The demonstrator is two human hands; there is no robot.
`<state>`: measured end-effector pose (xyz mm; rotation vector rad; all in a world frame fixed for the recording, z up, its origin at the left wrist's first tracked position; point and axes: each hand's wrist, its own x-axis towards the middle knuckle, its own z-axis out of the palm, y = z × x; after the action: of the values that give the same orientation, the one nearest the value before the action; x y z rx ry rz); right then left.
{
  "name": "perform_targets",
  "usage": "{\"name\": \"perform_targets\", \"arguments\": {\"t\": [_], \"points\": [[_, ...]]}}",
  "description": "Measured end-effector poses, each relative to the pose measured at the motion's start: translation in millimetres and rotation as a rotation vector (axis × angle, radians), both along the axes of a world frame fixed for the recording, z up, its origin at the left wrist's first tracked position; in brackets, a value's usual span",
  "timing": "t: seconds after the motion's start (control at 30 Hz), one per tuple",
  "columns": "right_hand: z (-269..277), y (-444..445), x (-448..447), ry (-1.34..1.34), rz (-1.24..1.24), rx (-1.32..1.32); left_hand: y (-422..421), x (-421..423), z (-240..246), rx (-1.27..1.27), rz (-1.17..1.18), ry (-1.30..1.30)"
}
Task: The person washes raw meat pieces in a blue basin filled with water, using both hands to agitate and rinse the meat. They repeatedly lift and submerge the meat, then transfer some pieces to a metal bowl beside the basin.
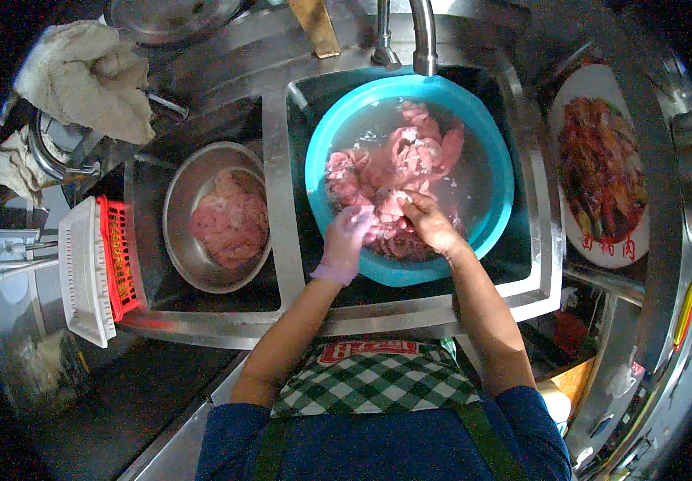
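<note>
A turquoise plastic basin (505,198) stands in the right sink bowl, holding cloudy water and pink raw meat (421,147) that looks like offal. Over its near side, my left hand (346,240), in a thin translucent purple glove, grips a piece of the pink meat (389,207). My bare right hand (430,222) pinches the same piece from the other side, thumb on top. More meat (346,177) lies at the basin's left, and darker pieces sit below my hands. Some fingertips are hidden by the meat.
A steel bowl (173,222) with more raw meat (231,219) sits in the left sink. Two metal spouts, including a faucet (424,51), hang over the basin's far rim. A red basket (118,258) and white tray (84,270) stand at left, below draped cloths (90,78).
</note>
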<state>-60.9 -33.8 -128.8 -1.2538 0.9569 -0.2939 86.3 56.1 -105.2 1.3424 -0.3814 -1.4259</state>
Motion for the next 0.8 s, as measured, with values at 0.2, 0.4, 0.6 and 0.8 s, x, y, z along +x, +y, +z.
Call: {"name": "perform_targets", "arguments": {"t": [0.2, 0.4, 0.6, 0.8], "points": [[11.1, 3.3, 5.2, -0.014, 0.099, -0.559, -29.6, -1.3, -8.0, 0.128, -0.129, 0.205], [-6.4, 13.7, 18.8, 0.255, 0.205, -0.953, -41.5, -1.5, -53.5, 0.111, -0.012, 0.11], [-13.6, 18.3, 19.9, 0.603, 0.212, -1.139, -53.1, -6.2, -68.0, 0.305, 0.265, 0.127], [-7.2, 27.2, 30.2, 0.61, 0.156, -1.163, -59.0, 22.2, -89.9, 0.165, 0.345, 0.233]]}}
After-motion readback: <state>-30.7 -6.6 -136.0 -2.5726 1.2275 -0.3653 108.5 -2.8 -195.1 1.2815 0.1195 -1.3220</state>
